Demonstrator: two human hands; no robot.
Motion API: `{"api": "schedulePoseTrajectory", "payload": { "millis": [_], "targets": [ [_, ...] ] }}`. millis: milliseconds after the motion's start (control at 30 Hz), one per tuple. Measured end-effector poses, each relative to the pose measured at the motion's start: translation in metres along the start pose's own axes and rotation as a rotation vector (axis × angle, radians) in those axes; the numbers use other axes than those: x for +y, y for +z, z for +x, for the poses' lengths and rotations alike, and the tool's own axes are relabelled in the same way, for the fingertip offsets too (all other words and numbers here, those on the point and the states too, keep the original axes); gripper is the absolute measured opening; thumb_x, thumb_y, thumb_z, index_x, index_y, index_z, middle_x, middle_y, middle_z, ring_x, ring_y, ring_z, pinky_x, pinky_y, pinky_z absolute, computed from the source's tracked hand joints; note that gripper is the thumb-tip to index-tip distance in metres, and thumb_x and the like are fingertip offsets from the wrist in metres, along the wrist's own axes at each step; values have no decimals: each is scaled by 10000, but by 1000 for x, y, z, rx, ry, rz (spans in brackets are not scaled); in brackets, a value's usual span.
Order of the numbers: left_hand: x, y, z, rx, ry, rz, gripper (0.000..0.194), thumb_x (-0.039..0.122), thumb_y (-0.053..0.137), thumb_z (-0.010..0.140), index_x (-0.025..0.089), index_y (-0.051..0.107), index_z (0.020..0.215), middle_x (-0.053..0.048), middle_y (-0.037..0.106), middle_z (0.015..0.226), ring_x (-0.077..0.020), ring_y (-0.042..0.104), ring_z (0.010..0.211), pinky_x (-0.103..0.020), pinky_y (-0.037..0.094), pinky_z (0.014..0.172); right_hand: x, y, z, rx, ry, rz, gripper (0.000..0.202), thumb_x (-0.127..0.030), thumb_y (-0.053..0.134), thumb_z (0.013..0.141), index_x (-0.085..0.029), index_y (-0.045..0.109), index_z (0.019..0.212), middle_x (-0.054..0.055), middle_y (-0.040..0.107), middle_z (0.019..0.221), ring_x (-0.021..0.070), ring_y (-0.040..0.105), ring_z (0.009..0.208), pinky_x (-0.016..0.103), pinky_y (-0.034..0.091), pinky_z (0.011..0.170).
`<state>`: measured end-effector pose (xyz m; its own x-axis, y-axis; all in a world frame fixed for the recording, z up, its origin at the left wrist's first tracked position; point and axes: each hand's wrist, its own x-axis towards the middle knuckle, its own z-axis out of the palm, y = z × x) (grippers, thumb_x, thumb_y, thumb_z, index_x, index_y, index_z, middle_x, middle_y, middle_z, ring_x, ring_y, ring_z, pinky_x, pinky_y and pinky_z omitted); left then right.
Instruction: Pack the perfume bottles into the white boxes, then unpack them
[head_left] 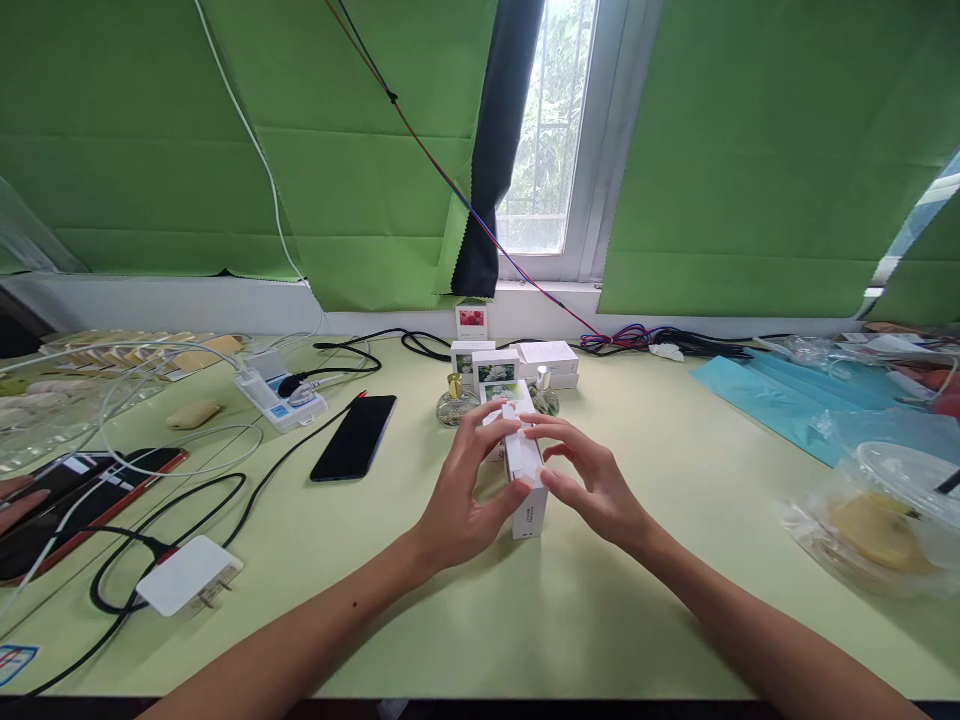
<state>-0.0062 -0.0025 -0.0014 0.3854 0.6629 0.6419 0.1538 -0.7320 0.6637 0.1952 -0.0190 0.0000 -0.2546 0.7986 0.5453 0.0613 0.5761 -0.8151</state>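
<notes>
A small white box (529,513) stands on the table in front of me, with small print on its near side. My left hand (466,488) is curved around its left side, thumb and fingertips at the top edge. On the opposite side, my right hand (592,483) has its thumb and fingertips on the top. The flaps between my fingers are partly covered, so I cannot tell whether the lid is fully closed. Just behind are glass perfume bottles, one with a gold cap (454,400) and one with a silver cap (544,392), beside white boxes with flower pictures (495,368).
A black phone (354,437) lies left of my hands, near a power strip (281,395) and a white charger (190,576) with cables. Another person's hand (22,502) rests on a phone at far left. Blue sheeting (772,395) and a lidded plastic cup (911,510) are right.
</notes>
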Motion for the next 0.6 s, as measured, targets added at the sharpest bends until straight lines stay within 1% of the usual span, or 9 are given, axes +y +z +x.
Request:
{"api": "schedulePoseTrajectory", "payload": {
  "millis": [133,267,433,600],
  "targets": [
    [2,-1,2,-44,-8,15,395,453,554,1010,300,542,1373,-125,498,1474,-315,526,1377,-486,503,1106,1,0,0,4,-9,-19,312,-377,657,959,-305,687,1261,81,610,1460,294,523,1386,400,569,936],
    [6,-3,5,-82,9,78,381,456,518,1025,291,578,1364,-115,547,1457,-314,481,1425,-467,484,1124,3,2,-1,28,-17,-33,342,-394,689,941,-306,685,1271,91,618,1442,298,548,1354,411,586,921],
    [10,-3,8,-95,64,112,364,425,499,1039,281,599,1358,-110,544,1488,-299,498,1425,-439,473,1133,3,5,-1,54,-35,-7,343,-364,734,917,-303,695,1252,99,624,1418,284,576,1305,392,598,888],
    [6,-2,5,-83,65,124,372,426,524,1028,283,590,1364,-115,541,1502,-309,518,1411,-450,477,1129,2,5,-1,69,-46,-23,345,-375,746,908,-296,696,1240,104,637,1391,287,586,1281,402,605,877]
  ]
}}
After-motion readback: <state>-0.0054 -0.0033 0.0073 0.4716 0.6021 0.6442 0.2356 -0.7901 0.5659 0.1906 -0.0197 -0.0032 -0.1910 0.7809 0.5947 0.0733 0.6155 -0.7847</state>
